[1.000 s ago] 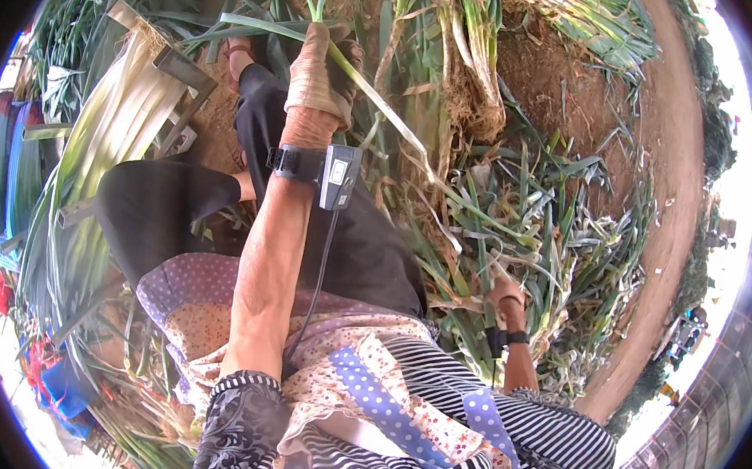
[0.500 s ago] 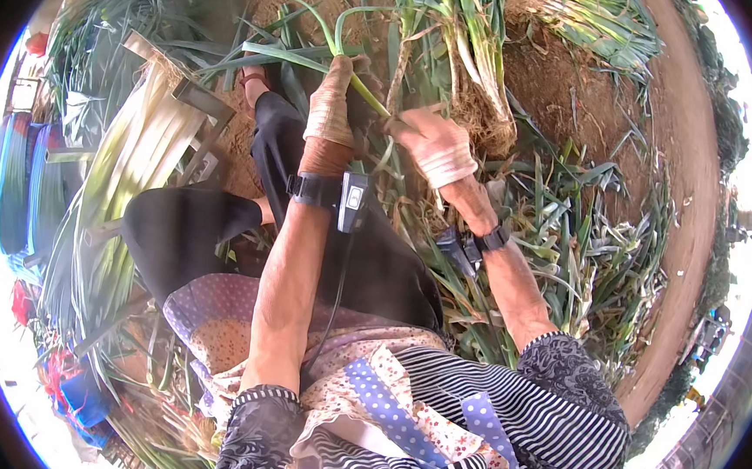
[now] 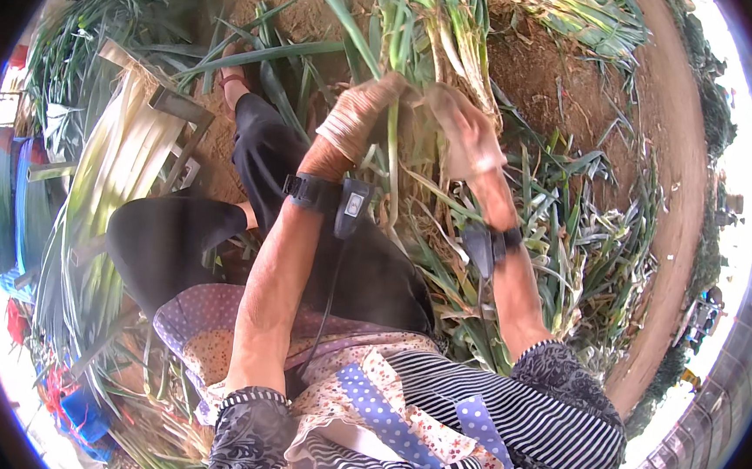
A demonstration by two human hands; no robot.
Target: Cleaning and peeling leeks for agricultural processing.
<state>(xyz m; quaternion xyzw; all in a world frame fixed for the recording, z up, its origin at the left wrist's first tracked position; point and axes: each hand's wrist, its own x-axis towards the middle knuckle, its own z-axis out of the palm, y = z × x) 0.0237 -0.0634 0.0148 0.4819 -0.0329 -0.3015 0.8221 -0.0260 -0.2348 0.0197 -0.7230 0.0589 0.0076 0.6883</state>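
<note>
Left hand [image 3: 362, 116] in a soiled knit glove, right hand [image 3: 463, 136] likewise gloved, black wrist straps with cabled device, patterned sleeves, patchwork apron, black trousers.

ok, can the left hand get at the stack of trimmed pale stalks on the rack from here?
Probably not right away. The left hand is gloved and up on the green onion bunch, alongside the right hand. The stalk stack lies across the raised knee, though nothing blocks it.
</note>
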